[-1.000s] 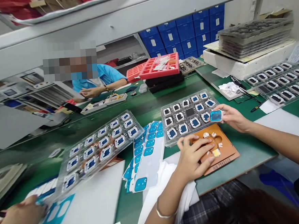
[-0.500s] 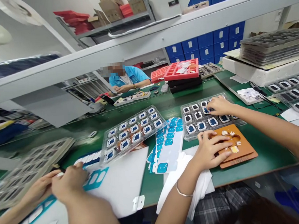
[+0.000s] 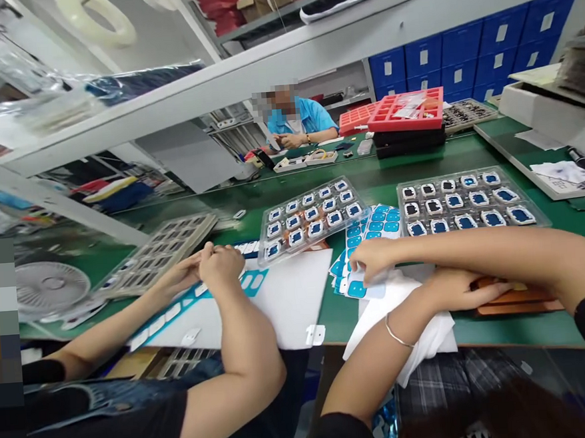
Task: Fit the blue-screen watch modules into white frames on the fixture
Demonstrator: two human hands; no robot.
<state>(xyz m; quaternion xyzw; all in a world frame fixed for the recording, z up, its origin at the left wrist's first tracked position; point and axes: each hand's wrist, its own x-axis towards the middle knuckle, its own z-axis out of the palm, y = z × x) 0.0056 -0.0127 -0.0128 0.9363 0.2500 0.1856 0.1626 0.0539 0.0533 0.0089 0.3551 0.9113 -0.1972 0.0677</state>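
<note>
My right hand (image 3: pixel 375 258) is bent down over a fan of sticker sheets (image 3: pixel 385 218) bearing blue rounded pieces; its fingers are closed at the top sheet, fingertips partly hidden. My right forearm crosses above my left hand (image 3: pixel 452 291), which wears a bracelet at the wrist. The left hand grips the edge of an orange block (image 3: pixel 522 307), mostly covered by the forearm. Behind the arm lies a clear tray (image 3: pixel 536 203) with rows of white-framed parts, several with blue centres. A white cloth (image 3: pixel 414 350) hangs over the table edge below my left wrist.
A second clear tray (image 3: pixel 324 239) of similar parts lies tilted left of the sheets. At left, a co-worker's hands (image 3: pixel 220 264) work over a white board (image 3: pixel 298 305). A stack of red trays (image 3: pixel 408 121) stands at the back; a person in blue sits beyond.
My right hand has left the right-hand tray and come across to the sticker sheets. My left hand stays at the orange block. The view has swung left.
</note>
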